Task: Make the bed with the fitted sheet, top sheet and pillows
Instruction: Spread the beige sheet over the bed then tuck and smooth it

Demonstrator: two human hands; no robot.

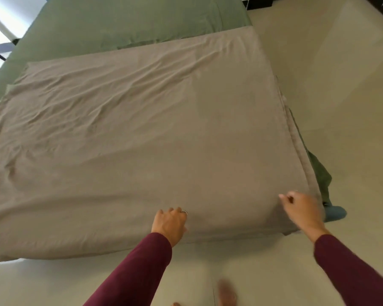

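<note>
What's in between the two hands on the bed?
Only smooth beige top sheet lies between the left hand and right hand, in the head view.

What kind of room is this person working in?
Most likely a bedroom. A bed in a green fitted sheet carries a taupe top sheet, with a green pillow at its head, on a pale bare floor.

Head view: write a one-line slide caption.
Both hands, left hand and right hand, at the foot of the taupe top sheet over the green fitted sheet.
</note>
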